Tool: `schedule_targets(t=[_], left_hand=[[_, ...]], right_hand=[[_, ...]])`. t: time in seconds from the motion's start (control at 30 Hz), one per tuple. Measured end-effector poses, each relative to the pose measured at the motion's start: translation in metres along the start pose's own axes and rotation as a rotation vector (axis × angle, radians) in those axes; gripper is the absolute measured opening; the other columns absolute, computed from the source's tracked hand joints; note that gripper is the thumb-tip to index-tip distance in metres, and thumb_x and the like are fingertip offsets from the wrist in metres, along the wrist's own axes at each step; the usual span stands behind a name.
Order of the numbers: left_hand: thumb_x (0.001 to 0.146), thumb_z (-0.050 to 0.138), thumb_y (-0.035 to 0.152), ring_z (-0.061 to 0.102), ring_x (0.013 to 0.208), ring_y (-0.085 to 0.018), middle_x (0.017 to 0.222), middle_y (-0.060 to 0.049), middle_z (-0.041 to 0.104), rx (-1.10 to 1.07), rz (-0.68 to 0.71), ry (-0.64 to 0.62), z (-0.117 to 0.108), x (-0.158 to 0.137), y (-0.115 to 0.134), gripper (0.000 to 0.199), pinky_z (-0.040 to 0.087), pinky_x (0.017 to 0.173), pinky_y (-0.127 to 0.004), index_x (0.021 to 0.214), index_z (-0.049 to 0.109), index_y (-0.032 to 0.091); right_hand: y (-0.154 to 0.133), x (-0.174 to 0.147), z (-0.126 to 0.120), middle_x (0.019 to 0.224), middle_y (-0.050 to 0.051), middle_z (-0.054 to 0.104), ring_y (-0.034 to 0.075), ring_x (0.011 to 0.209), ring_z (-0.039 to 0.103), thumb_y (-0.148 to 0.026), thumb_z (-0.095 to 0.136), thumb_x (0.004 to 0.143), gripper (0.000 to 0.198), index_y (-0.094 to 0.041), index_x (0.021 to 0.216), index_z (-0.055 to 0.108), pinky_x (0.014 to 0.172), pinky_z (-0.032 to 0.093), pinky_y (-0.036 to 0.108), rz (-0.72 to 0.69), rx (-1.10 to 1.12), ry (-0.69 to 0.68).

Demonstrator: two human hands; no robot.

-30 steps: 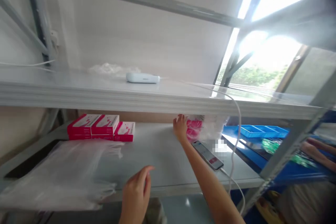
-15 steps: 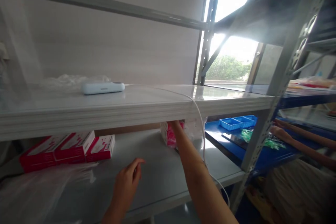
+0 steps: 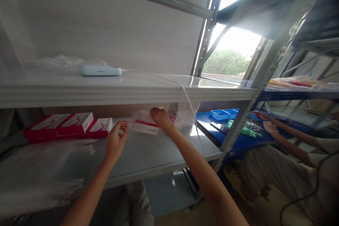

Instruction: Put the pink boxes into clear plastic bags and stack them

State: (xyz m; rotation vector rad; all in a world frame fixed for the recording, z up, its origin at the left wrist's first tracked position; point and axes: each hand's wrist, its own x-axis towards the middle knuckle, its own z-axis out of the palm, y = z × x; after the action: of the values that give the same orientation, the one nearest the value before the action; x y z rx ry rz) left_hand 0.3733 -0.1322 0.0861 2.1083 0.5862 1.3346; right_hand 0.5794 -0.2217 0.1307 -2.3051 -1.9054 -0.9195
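Observation:
A red-and-white box (image 3: 145, 129) in a clear plastic bag (image 3: 140, 116) is on the grey lower shelf. My right hand (image 3: 161, 118) is closed on the bagged box from above, its fingertips partly hidden. At the bag's left edge, my left hand (image 3: 118, 137) has its fingers curled in a pinch on the plastic. Just left of that hand stands a row of red-and-white boxes (image 3: 72, 125). More clear plastic, with red-and-white print under it, lies behind my right wrist.
Overhead runs the white upper shelf (image 3: 148, 93), bearing a pale blue device (image 3: 101, 70) whose white cable (image 3: 188, 100) hangs down in front. Flat plastic bags (image 3: 39, 169) lie at left. Beyond the metal post (image 3: 238, 123), another person's hands (image 3: 270, 127) work near blue trays (image 3: 221, 114).
My right hand has come left from the back of the shelf with the bagged box. My left hand has risen to meet the bag. The view has shifted downward.

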Motion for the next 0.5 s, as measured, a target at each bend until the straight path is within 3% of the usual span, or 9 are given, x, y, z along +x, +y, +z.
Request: schedule_targets(t=[0.07,0.13,0.2,0.3,0.4,0.5], left_hand=[[0.08,0.055,0.035,0.059,0.095,-0.022,0.101,-0.007,0.063,0.068,0.065,-0.089,0.009,-0.002,-0.018,0.026,0.048,0.073,-0.03,0.102,0.059,0.02],[0.075,0.061,0.028,0.058,0.096,-0.022,0.096,-0.006,0.064,0.146,0.091,-0.306,0.016,-0.013,-0.036,0.017,0.047,0.083,-0.033,0.091,0.06,0.02],[0.073,0.063,0.024,0.059,0.091,-0.022,0.089,-0.004,0.065,0.218,0.079,-0.413,0.016,-0.028,-0.048,0.01,0.045,0.084,-0.034,0.083,0.06,0.02],[0.073,0.061,0.022,0.058,0.086,-0.022,0.083,-0.004,0.062,0.265,0.061,-0.337,0.01,-0.045,-0.049,0.005,0.045,0.08,-0.034,0.075,0.058,0.02],[0.07,0.062,0.023,0.057,0.089,-0.022,0.086,-0.004,0.062,0.148,0.041,-0.211,0.002,-0.051,-0.045,0.009,0.044,0.083,-0.034,0.065,0.055,0.02],[0.065,0.066,0.03,0.059,0.087,-0.022,0.087,-0.005,0.064,-0.052,-0.147,-0.052,-0.008,-0.058,-0.053,0.019,0.045,0.081,-0.034,0.057,0.053,0.019]], right_hand=[[-0.036,-0.018,0.003,0.103,0.015,0.061,0.022,0.092,0.058,-0.008,0.035,0.092,0.024,-0.012,0.106,0.054,0.074,0.047,0.033,-0.063,0.044,-0.056],[-0.07,-0.04,0.009,0.1,0.012,0.062,0.02,0.087,0.06,-0.012,0.036,0.094,0.021,-0.014,0.105,0.053,0.071,0.046,0.031,-0.141,0.143,-0.082],[-0.094,-0.058,0.015,0.098,0.009,0.063,0.019,0.087,0.06,-0.014,0.038,0.094,0.018,-0.016,0.104,0.053,0.072,0.045,0.029,-0.142,0.248,-0.064],[-0.1,-0.07,0.018,0.1,0.005,0.064,0.017,0.089,0.06,-0.022,0.048,0.092,0.013,-0.019,0.102,0.055,0.071,0.043,0.026,-0.071,0.464,-0.065],[-0.084,-0.071,0.021,0.098,0.003,0.067,0.017,0.09,0.061,-0.023,0.059,0.085,0.018,-0.021,0.103,0.058,0.073,0.04,0.024,-0.019,0.62,-0.108],[-0.066,-0.077,0.032,0.089,0.002,0.068,0.016,0.081,0.061,-0.022,0.062,0.08,0.025,-0.022,0.105,0.059,0.072,0.04,0.025,0.166,0.771,-0.069]])
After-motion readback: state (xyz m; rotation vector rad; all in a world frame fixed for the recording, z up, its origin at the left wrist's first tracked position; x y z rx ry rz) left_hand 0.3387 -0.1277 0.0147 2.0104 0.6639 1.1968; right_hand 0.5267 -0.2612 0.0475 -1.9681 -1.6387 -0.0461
